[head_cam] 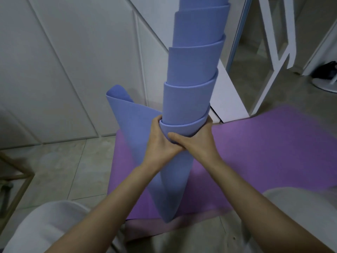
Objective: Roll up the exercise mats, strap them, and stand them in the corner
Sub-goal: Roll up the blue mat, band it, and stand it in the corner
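Upright, blue mat [189,99], telescoped in spiral tiers, loose flap unfurled.

A blue mat [189,99], rolled unevenly, is held upright by the left hand [160,143] and the right hand [197,138]; a purple mat [264,148] is spread below.

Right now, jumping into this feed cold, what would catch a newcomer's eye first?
The blue mat dominates: a telescoped roll rising up the middle past the frame's top, a loose flap at its left. The left hand and right hand grip it together at mid-frame. Beneath it a purple mat lies flat on the floor.
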Demonstrator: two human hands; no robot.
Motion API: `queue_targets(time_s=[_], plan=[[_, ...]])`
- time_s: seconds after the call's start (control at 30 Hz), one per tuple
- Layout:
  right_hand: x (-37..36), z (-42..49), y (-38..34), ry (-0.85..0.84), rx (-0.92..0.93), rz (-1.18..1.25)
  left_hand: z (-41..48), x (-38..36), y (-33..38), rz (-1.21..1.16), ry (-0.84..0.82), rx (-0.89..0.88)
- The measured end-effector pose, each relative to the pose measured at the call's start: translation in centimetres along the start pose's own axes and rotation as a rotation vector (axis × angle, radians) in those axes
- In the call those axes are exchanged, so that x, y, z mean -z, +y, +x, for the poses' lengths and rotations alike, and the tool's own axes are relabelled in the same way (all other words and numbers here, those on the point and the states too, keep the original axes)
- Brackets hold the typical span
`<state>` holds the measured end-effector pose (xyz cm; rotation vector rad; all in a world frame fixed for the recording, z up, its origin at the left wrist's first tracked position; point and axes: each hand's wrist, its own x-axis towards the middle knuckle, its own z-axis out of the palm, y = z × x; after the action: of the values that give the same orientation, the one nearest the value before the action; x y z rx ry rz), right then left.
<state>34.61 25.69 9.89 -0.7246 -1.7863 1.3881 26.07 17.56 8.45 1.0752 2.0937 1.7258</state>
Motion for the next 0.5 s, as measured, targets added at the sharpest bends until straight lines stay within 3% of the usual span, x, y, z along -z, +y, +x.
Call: queue_targets(time_s=[0.13, 0.27, 0.5], plan=[[1.6, 0.3, -0.1, 0.015, -0.023, -0.111, -0.7, -0.3, -0.9, -0.059, -0.038, -0.04], [3.6, 0.9, -0.1, -0.05, -0.022, -0.111, -0.3, 2.2, -2.7, 0.084, -0.162, -0.189], [4.9, 2.6, -0.7, -0.351, -0.016, -0.123, 3.6, 5.3, -2.1, 0.344, -0.345, -0.236]])
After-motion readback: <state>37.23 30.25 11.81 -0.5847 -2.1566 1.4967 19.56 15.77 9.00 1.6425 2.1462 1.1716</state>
